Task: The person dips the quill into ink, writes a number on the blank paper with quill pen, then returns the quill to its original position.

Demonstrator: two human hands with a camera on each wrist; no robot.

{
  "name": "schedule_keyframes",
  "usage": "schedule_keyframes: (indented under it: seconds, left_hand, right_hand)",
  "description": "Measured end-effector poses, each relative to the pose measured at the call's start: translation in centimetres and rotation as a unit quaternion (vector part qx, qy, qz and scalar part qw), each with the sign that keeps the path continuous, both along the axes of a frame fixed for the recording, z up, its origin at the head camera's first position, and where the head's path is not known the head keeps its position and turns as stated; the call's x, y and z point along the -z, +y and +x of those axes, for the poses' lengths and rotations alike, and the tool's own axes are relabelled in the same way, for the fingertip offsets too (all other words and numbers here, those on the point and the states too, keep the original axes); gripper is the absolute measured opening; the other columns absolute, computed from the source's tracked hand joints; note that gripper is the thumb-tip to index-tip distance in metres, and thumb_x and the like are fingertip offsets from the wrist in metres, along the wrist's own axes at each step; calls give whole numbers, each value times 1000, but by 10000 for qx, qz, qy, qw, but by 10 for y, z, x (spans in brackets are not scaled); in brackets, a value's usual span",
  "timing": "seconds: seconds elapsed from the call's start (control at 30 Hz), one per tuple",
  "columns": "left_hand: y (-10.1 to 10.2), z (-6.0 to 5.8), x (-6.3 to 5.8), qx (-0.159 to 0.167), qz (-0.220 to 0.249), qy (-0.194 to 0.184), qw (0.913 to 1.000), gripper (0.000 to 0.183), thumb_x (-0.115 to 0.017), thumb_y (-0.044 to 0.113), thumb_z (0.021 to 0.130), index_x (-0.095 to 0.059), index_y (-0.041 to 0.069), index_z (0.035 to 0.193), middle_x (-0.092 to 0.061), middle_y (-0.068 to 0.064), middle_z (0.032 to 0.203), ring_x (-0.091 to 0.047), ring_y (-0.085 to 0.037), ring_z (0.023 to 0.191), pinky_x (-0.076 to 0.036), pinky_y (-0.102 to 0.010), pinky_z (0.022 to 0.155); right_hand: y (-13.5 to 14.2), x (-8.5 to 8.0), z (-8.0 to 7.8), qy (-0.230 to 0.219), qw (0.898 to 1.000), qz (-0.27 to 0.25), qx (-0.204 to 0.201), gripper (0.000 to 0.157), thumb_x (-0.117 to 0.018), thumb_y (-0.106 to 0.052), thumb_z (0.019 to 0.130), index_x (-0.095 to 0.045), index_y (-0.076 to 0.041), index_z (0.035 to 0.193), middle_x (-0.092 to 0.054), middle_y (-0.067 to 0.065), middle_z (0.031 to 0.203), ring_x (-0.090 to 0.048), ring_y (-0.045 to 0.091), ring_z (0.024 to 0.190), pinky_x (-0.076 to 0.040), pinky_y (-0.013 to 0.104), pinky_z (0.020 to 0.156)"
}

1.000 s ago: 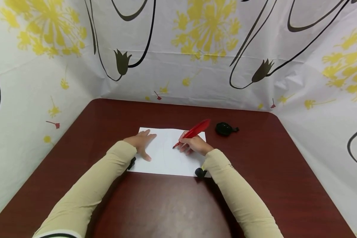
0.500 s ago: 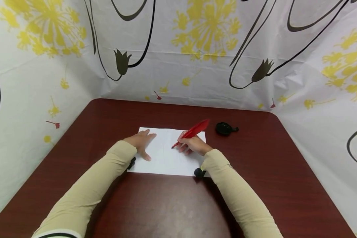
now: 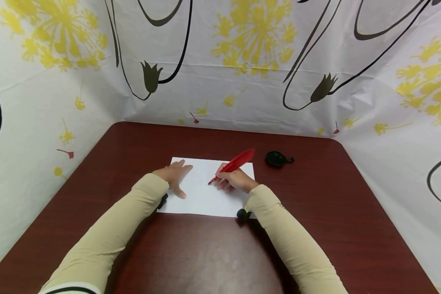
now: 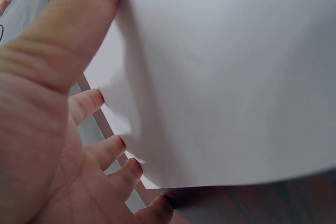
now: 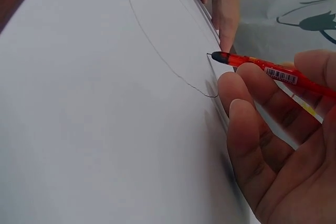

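Note:
A white sheet of paper (image 3: 202, 202) lies on the table. My left hand (image 3: 173, 178) rests on its left part with the fingers spread. In the left wrist view, its fingertips (image 4: 107, 148) press along the paper's edge. My right hand (image 3: 239, 180) pinches a red pen with a feather top (image 3: 239, 160), tilted with its tip down at the sheet's middle. In the right wrist view, the pen's black tip touches the paper beside a thin curved drawn line (image 5: 142, 28). The hand's other fingers are loosely bent close over the sheet.
A small dark glossy rounded object with a short stub (image 3: 275, 159) lies beyond the paper's right corner. The dark red table (image 3: 95, 163) meets a patterned white cloth (image 3: 206, 98) at the back and sides. Small black devices sit at both wrists.
My right hand has slid a little to the left, carrying the pen tip left and slightly nearer to me across the paper. The left hand stays in place.

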State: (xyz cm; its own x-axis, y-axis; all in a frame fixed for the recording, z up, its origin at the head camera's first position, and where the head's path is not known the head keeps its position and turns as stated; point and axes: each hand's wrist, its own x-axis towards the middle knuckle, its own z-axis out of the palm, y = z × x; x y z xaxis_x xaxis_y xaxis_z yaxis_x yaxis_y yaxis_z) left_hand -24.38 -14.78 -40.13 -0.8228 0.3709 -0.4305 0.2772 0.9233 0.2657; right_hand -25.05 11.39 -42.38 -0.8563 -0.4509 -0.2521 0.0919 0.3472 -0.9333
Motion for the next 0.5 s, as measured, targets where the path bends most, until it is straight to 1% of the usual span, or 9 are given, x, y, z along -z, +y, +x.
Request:
schedule_keyframes:
  seconds: [0.3, 0.5]
  left_hand:
    - [-1, 1, -1, -36, -18, 8, 10000, 117, -85, 49, 68, -16, 14, 156, -4, -22, 160, -4, -40, 145, -12, -56, 114]
    - [-1, 0, 0, -20, 14, -8, 10000, 117, -86, 49, 68, -17, 15, 156, -5, -21, 160, -5, -39, 146, -13, -56, 113]
  right_hand:
    - [-7, -3, 4, 187, 9998, 5, -86, 13, -57, -21, 97, -61, -8, 99, -70, 13, 89, -69, 23, 71, -53, 31, 55]
    - [-10, -2, 5, 145, 9998, 54, -147, 13, -58, -22, 96, -61, -10, 100, -71, 11, 90, -69, 24, 72, -53, 32, 56]
